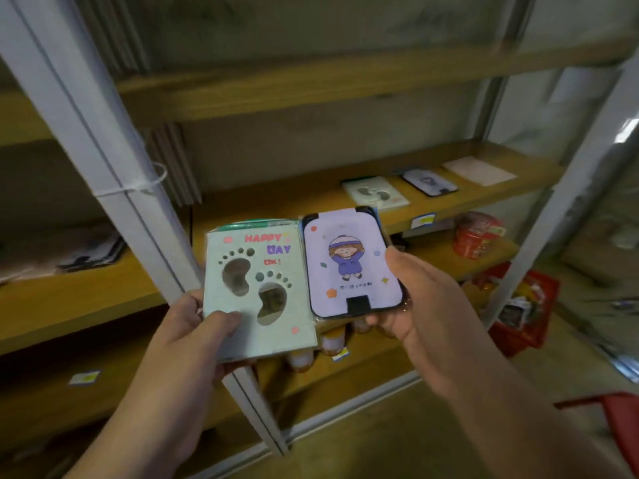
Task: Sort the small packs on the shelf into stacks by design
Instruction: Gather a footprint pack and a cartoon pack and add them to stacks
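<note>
While 2 small stacks already lay near the right end of the wooden shelf (311,198), the left hand (193,326) was closed on a pale green footprint pack (257,288) reading "HAPPY DAY" and the right hand (418,299) gripped a lilac cartoon-girl pack (349,264). Sorting looked midway; next, each pack likely needed laying on its match, the green stack (375,193) or the lilac stack (428,181).

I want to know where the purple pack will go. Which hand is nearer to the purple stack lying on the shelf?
The right hand. It holds the purple pack below and left of the purple stack. The left hand, holding the footprint pack, is farther left.
</note>
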Demonstrator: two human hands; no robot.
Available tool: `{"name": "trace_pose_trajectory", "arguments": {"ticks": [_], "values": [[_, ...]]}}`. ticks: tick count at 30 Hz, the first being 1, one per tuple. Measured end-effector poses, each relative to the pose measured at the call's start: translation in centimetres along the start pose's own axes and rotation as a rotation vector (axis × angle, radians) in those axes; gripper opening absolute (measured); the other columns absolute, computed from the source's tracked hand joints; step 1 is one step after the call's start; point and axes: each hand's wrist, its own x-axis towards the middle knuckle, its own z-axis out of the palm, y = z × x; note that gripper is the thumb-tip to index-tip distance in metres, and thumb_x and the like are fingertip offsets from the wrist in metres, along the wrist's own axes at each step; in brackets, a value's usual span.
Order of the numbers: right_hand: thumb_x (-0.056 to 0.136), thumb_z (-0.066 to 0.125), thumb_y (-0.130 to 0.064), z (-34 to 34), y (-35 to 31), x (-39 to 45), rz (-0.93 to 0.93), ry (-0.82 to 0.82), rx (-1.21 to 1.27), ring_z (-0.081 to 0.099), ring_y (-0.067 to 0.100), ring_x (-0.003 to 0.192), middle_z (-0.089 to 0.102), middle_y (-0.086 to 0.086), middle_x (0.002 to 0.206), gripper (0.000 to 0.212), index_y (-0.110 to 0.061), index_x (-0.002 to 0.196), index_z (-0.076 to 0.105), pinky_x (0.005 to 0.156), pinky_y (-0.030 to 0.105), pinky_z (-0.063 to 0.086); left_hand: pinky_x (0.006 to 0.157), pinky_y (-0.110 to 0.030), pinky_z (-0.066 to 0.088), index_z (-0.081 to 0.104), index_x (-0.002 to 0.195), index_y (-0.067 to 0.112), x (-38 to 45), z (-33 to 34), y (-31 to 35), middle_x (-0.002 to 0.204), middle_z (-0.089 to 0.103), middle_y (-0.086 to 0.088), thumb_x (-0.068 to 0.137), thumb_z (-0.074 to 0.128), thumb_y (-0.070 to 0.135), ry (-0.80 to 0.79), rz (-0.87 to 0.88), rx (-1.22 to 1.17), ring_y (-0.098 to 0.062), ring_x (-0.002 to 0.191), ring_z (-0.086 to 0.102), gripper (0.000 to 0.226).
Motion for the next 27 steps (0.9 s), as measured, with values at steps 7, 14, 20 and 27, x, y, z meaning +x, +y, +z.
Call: {"name": "trace_pose_trajectory", "arguments": {"ticks": [7, 14, 20, 27], "values": [[0.09, 0.056, -0.035, -7.2, -2.1, 4.5, -0.05, 0.083, 0.013, 0.063, 0.048, 0.092, 0.074, 0.022, 0.102, 0.038, -0.007, 0.11, 0.07, 0.067, 0.044, 0.051, 0.066, -0.036, 0.056, 0.059, 0.115, 0.022, 6.8, 8.4, -1.1, 0.103, 0.076, -0.005, 0.096, 0.056, 0.012, -0.085, -0.019, 0.031, -0.02, 0.088, 0.074, 0.021], [0.097, 0.054, -0.024, -12.6, -5.4, 12.6, -0.015, 0.228, 0.018, 0.073, 0.032, 0.094, 0.076, 0.015, 0.103, 0.027, -0.007, 0.113, 0.067, 0.082, 0.051, 0.059, 0.067, -0.039, 0.06, 0.058, 0.118, 0.024, 15.3, 17.3, -0.3, 0.096, 0.08, -0.004, 0.097, 0.059, 0.014, -0.155, -0.072, 0.011, -0.024, 0.084, 0.077, 0.024], [0.088, 0.062, -0.026, -16.3, -6.7, 18.1, -0.007, 0.299, 0.052, 0.071, 0.037, 0.097, 0.075, 0.017, 0.102, 0.027, -0.007, 0.105, 0.069, 0.09, 0.058, 0.053, 0.069, -0.031, 0.057, 0.034, 0.142, 0.026, 23.2, 23.7, 1.0, 0.119, 0.064, 0.001, 0.096, 0.062, 0.017, -0.112, 0.026, 0.167, -0.02, 0.101, 0.067, 0.054], [0.075, 0.065, -0.022, -19.2, -7.7, 23.5, 0.037, 0.223, 0.087, 0.075, 0.024, 0.074, 0.078, 0.011, 0.086, 0.025, -0.008, 0.095, 0.068, 0.09, 0.058, 0.049, 0.095, -0.044, 0.055, 0.048, 0.136, 0.021, 29.7, 28.0, 0.8, 0.128, 0.062, 0.001, 0.087, 0.07, 0.021, -0.049, 0.205, 0.45, -0.022, 0.117, 0.061, 0.054]]}}
